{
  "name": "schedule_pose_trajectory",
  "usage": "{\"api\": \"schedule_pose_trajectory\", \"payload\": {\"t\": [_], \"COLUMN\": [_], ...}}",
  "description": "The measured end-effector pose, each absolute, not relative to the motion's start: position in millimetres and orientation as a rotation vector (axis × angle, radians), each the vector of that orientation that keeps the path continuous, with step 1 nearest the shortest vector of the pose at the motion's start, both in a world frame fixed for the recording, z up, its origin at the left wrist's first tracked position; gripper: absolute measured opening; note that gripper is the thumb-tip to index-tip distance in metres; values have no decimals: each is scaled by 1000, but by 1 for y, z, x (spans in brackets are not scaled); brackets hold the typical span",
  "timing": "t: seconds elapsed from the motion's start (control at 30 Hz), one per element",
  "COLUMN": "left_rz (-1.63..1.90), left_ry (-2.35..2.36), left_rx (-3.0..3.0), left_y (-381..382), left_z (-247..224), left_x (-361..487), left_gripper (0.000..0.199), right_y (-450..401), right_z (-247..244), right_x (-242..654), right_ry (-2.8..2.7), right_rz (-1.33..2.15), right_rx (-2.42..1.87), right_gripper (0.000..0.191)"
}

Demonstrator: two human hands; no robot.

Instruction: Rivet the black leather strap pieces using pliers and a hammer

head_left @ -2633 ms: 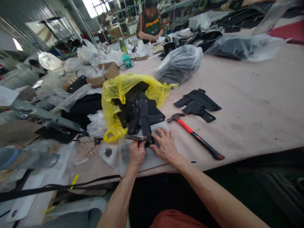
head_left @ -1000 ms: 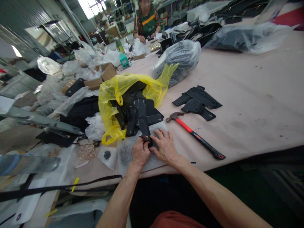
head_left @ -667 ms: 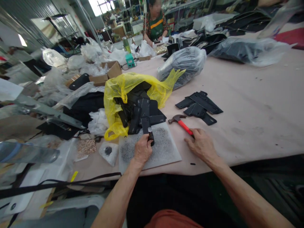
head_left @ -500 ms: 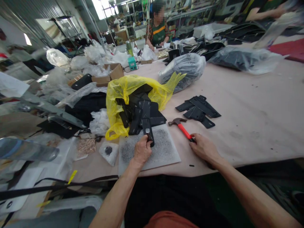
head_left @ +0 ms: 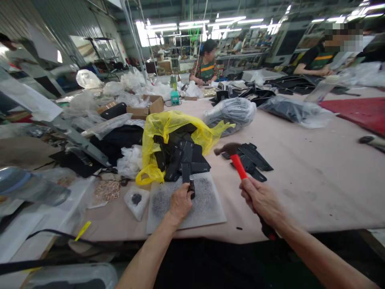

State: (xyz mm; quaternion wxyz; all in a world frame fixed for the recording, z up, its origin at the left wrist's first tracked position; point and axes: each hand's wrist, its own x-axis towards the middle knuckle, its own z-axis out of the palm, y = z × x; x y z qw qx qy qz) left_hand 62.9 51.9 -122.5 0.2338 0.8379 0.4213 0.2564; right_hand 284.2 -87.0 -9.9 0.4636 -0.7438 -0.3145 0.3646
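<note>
My right hand [head_left: 261,196] is closed round the red handle of a claw hammer [head_left: 239,166], which is raised above the table with its dark head up and to the left. In my left hand [head_left: 180,204], closed, is a small dark tool with a shiny metal part [head_left: 191,187]; my fingers partly hide it. That tool stands at the near end of a black strip [head_left: 185,172] on a scuffed white board [head_left: 207,208]. Behind the board, more black pieces [head_left: 195,166] spill out of a yellow plastic bag [head_left: 168,122].
A pile of black pieces [head_left: 255,158] lies to the right, partly behind the hammer. Beyond the yellow bag rests a plastic-wrapped bundle [head_left: 230,112]. At left are small copper-coloured parts [head_left: 106,191] and a white block with a dark patch [head_left: 136,206]. Co-workers [head_left: 207,66] sit across the table.
The hammer has been lifted off the table level by my right hand. My left hand stays at the strip with the small tool. My view has tilted upward.
</note>
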Motion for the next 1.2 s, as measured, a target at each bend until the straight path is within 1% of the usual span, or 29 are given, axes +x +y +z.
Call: {"api": "schedule_pose_trajectory", "payload": {"t": [0.1,0.17,0.23,0.3,0.37,0.47,0.53,0.67,0.7,0.8,0.87,0.93,1.03,1.07,1.13,1.2], "left_rz": [720,738,725,707,714,738,725,706,718,758,756,738,708,704,711,724], "left_ry": [1152,1144,1145,1151,1147,1131,1135,1133,1130,1116,1115,1113,1113,1114,1125,1122], "left_rx": [2294,2292,2289,2283,2278,2269,2262,2266,2267,2267,2265,2269,2293,2298,2290,2276], "left_y": [52,52,52,52,52,52,53,54,54,53,53,54,54,55,55,55], "left_z": [-122,-122,-122,-123,-124,-126,-127,-126,-126,-126,-125,-125,-124,-124,-126,-127], "left_x": [63,64,64,64,63,63,63,62,62,62,62,62,63,63,63,62], "left_gripper": [18,18,18,18,17,18,18,17,17,17,18,18,17,17,18,19], "right_y": [-89,-90,-89,-87,-85,-84,-85,-84,-84,-81,-79,-80,-85,-87,-91,-94], "right_z": [35,49,54,58,66,73,69,64,68,84,86,77,57,51,37,17], "right_x": [275,270,268,268,267,261,257,258,259,258,254,253,259,263,271,281], "right_ry": [-1151,-1429,-1726,-1906,-1862,-1502,-1443,-1877,-1895,-1535,-1285,-1364,-1822,-1878,-1817,-1611], "right_rz": [354,125,73,81,42,-22,-10,105,128,78,7,10,201,260,386,582], "right_rx": [-1837,-1884,-1955,-2013,-1998,-1843,-1760,-1900,-1925,-1833,-1721,-1726,-1934,-2013,-2096,-2116], "right_gripper": [38,35,34,32,32,29,28,30,31,30,30,31,33,32,32,37]}}
